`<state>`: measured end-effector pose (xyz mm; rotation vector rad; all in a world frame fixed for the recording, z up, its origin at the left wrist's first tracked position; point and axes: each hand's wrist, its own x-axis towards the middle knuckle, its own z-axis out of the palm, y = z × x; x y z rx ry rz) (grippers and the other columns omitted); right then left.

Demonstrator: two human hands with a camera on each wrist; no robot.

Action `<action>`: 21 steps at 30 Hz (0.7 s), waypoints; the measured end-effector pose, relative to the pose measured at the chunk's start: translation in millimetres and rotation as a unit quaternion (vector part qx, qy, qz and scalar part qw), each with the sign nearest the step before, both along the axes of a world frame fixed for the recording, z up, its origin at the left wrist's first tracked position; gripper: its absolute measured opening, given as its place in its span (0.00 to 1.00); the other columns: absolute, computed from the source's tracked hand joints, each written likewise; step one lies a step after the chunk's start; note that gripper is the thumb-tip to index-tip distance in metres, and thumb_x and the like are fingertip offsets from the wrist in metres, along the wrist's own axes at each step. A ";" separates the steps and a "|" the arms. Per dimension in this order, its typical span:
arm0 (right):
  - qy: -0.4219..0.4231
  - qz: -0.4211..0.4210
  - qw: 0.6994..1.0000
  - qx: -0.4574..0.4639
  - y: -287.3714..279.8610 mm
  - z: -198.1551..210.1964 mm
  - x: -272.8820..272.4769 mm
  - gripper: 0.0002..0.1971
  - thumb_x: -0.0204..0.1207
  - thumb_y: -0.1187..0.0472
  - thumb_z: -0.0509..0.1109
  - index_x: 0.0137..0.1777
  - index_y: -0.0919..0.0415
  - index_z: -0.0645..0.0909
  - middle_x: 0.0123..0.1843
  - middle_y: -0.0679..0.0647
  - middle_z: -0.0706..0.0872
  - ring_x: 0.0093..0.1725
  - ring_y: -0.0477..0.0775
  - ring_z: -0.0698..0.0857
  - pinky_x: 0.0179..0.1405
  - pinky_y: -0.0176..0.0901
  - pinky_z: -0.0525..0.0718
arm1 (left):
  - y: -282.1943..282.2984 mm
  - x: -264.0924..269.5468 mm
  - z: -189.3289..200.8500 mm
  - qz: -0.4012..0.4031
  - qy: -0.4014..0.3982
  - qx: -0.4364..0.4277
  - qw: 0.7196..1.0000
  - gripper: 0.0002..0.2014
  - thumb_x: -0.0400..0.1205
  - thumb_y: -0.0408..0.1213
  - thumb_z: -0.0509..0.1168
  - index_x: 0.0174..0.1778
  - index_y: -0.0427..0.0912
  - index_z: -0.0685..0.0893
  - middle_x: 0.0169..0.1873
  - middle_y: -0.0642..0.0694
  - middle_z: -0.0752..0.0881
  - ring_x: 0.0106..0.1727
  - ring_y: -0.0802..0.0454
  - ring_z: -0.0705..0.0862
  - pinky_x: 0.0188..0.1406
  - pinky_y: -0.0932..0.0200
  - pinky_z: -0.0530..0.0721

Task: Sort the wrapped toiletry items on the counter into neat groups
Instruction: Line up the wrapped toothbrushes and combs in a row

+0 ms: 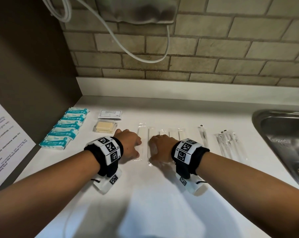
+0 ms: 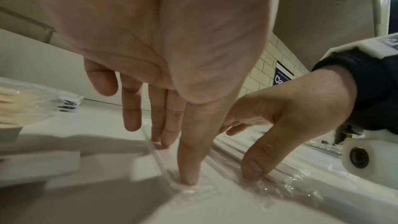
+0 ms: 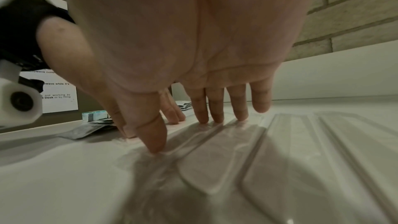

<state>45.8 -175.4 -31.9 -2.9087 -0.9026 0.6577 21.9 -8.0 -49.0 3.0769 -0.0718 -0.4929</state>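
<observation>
Several flat white sticks in clear wrappers lie side by side mid-counter. My left hand rests on the leftmost wrapped stick, thumb and straight fingers pressing its wrapper. My right hand presses straight fingers on the neighbouring sticks, seen close as long ridges under film. The left hand and the right hand curl round nothing. Blue wipe packets form a column at far left. Shampoo sachets and a clear pack of yellow pads sit behind the left hand.
Thin clear-wrapped items with black tips lie right of the sticks, one more apart. A steel sink opens at the right edge. A brown panel with a printed notice bounds the left. A cable hangs on the tiled wall.
</observation>
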 end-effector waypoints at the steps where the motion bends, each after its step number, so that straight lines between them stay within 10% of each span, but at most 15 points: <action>1: 0.004 0.000 1.000 0.001 -0.1 0.9 0.5 0.29 0.67 0.47 0.76 0.67 0.54 0.75 0.65 0.54 0.79 0.66 0.60 0.78 0.62 0.55 0.81 | 0.1 0.6 -0.7 0.007 0.005 -0.004 1.000 0.29 0.71 0.56 0.67 0.69 0.57 0.79 0.70 0.58 0.80 0.71 0.48 0.72 0.65 0.51 0.65; 10: -0.039 -0.039 0.996 0.068 -20.5 6.8 4.8 0.40 0.74 0.45 0.71 0.82 0.59 0.60 0.82 0.56 0.66 0.82 0.61 0.61 0.78 0.57 0.67 | -20.5 6.8 8.1 -0.058 -0.056 -0.032 0.996 0.23 0.77 0.54 0.67 0.67 0.53 0.81 0.65 0.57 0.84 0.69 0.50 0.75 0.66 0.49 0.64; 13: -0.029 -0.062 0.998 0.012 -39.3 8.3 10.0 0.30 0.76 0.49 0.68 0.76 0.59 0.69 0.75 0.58 0.74 0.77 0.61 0.68 0.74 0.56 0.72 | -46.3 7.2 9.2 -0.102 -0.061 -0.052 0.992 0.23 0.78 0.56 0.65 0.67 0.51 0.81 0.64 0.53 0.84 0.68 0.48 0.76 0.66 0.47 0.65; 17: 0.030 -0.061 0.998 -0.019 -56.2 8.3 14.7 0.20 0.69 0.51 0.74 0.61 0.54 0.81 0.60 0.55 0.83 0.67 0.58 0.77 0.64 0.57 0.80 | -64.7 9.8 -0.2 -0.140 -0.037 -0.017 0.989 0.17 0.75 0.60 0.62 0.42 0.49 0.79 0.50 0.48 0.85 0.61 0.42 0.79 0.55 0.47 0.68; 21: 0.003 -0.040 0.999 -0.019 -60.5 1.5 16.8 0.29 0.68 0.47 0.76 0.69 0.56 0.76 0.64 0.55 0.82 0.70 0.58 0.73 0.67 0.54 0.76 | -68.2 13.9 -8.4 -0.149 -0.024 0.037 0.988 0.21 0.78 0.61 0.60 0.50 0.47 0.83 0.66 0.49 0.82 0.73 0.45 0.73 0.68 0.44 0.65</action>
